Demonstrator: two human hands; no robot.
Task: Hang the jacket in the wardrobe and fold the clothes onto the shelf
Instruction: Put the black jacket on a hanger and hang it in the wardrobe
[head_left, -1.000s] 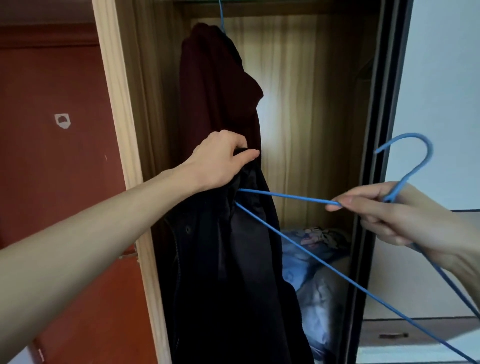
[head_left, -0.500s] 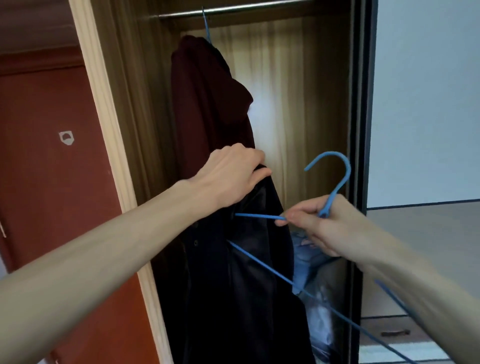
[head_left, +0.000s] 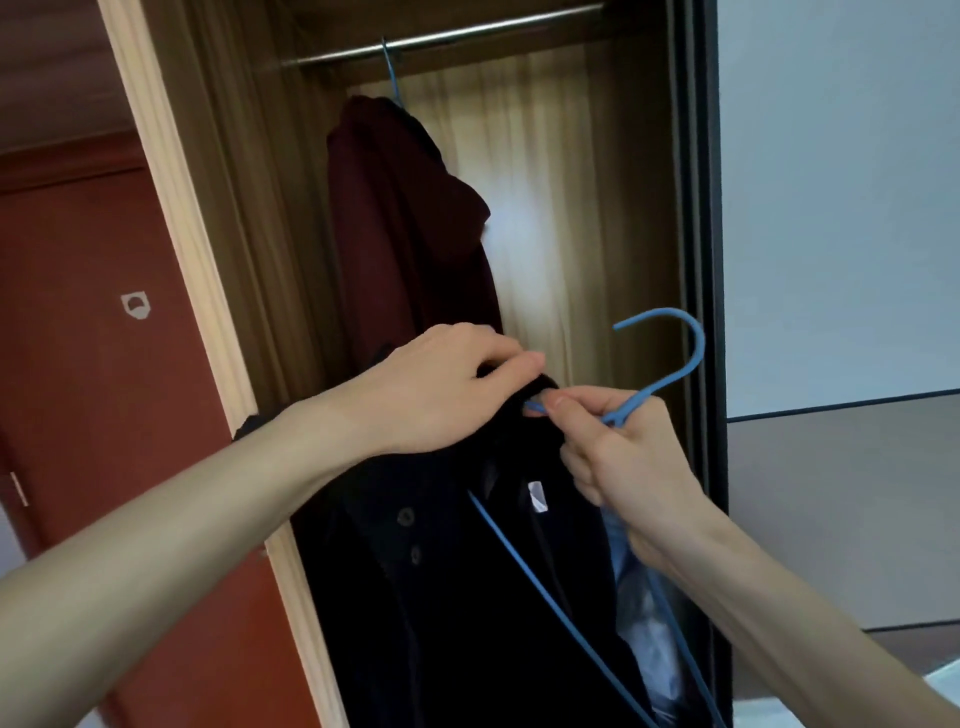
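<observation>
Since half a second ago: right hand (head_left: 623, 457) drawn in close to left hand (head_left: 441, 389); thin blue wire hanger (head_left: 670, 374) pushed further into the collar, shorter length of its upper arm showing; label inside collar now exposed.

Tall brown wood-grain wardrobe (head_left: 623, 208), open, pale frame at left. Red-brown panelled door (head_left: 104, 364) beside it, small white sticker on it. Dark maroon hooded garment (head_left: 405, 234) on its own blue hook from metal hanging rail (head_left: 467, 36), directly behind raised jacket. Crumpled light blue bedding (head_left: 644, 613) low inside, partly hidden.

Black buttoned jacket (head_left: 441, 597): held up before wardrobe opening, front hanging loose, two dark buttons visible, not yet on rail. Left hand gripping collar, fingers curled. Right hand pinching hanger just below its hook.
</observation>
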